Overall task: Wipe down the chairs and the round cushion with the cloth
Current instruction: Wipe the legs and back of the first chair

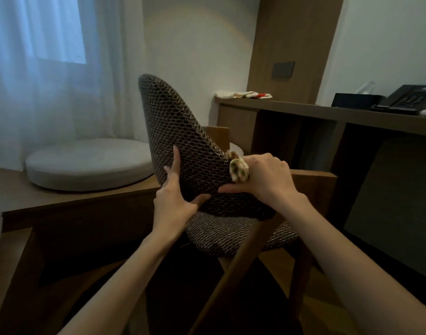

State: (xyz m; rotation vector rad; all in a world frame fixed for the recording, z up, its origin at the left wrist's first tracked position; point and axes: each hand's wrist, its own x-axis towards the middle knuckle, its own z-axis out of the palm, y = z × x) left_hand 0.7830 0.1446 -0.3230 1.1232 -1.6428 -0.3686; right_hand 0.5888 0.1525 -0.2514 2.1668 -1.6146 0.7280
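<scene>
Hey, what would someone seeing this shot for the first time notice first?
The dark woven chair back in the centre draws the eye first, with the left hand braced on its near edge and the right hand pressing a bunched patterned cloth against it. Next comes the round grey cushion on the wooden platform at left by the curtain, then the black telephone on the desk at far right.

Presses the left hand (173, 201), fingers straight, on the backrest of the woven chair (173, 122); grips the bunched cloth (238, 169) in the right hand (267, 180) against its edge. Beyond, round cushion (86, 163) on wooden platform (69, 201).
</scene>
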